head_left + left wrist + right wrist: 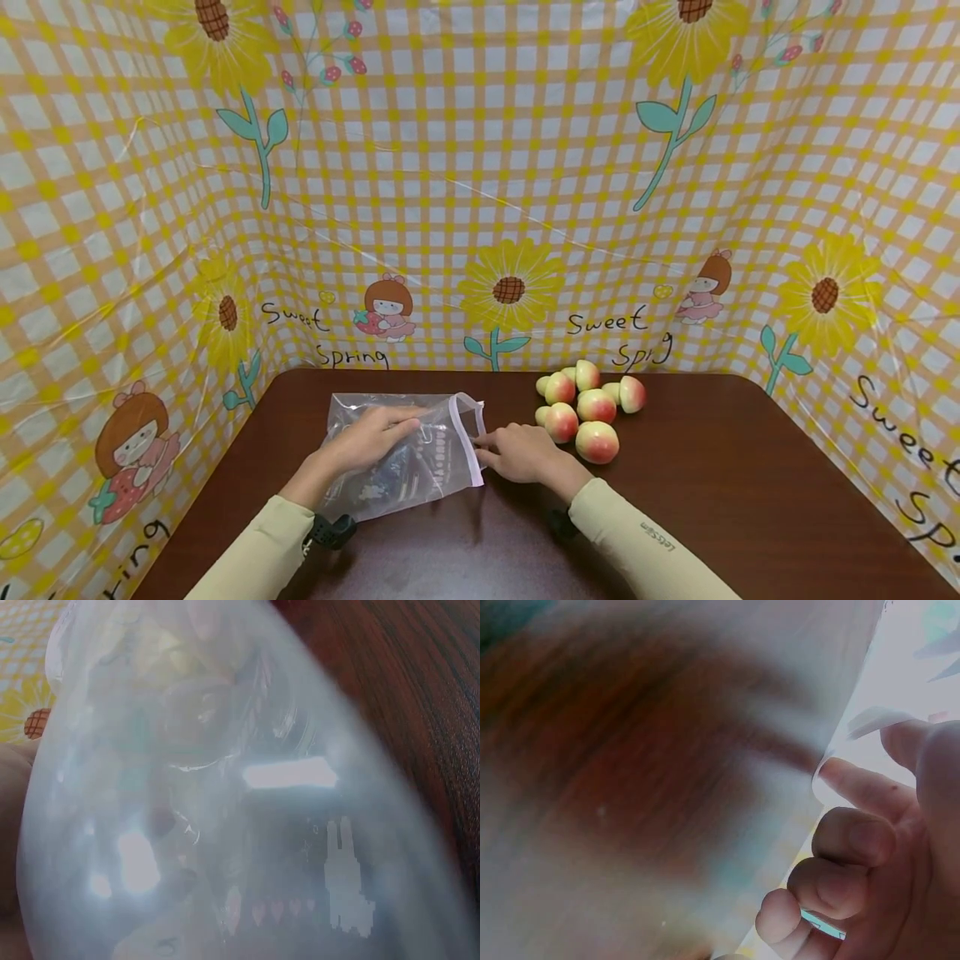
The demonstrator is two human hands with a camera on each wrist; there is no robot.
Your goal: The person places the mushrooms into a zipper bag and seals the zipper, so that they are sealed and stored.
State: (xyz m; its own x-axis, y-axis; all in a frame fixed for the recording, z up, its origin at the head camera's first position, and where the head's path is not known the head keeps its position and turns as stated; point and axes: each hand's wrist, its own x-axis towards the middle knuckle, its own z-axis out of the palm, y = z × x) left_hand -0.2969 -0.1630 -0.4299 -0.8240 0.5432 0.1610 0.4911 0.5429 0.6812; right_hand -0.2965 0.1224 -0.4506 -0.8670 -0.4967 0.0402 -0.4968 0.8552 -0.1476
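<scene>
A clear zip bag (431,462) with a white strip along its mouth and printed figures lies partly puffed up on the table. My left hand (375,435) rests across its top with the fingers stretched out. In the left wrist view, the shiny plastic film (202,802) fills most of the picture and hides the fingers. At the bag's mouth, my right hand (522,454) holds the edge with index finger and thumb. The right wrist view shows the right hand (885,832) with its index fingertip on the bag's edge, thumb close by, other fingers curled.
Just beyond the right hand sits a group of several red-and-yellow peach-like fruits (597,442). They stand on the dark brown table (697,492). A checked cloth with sunflowers (510,208) walls in the back and both sides.
</scene>
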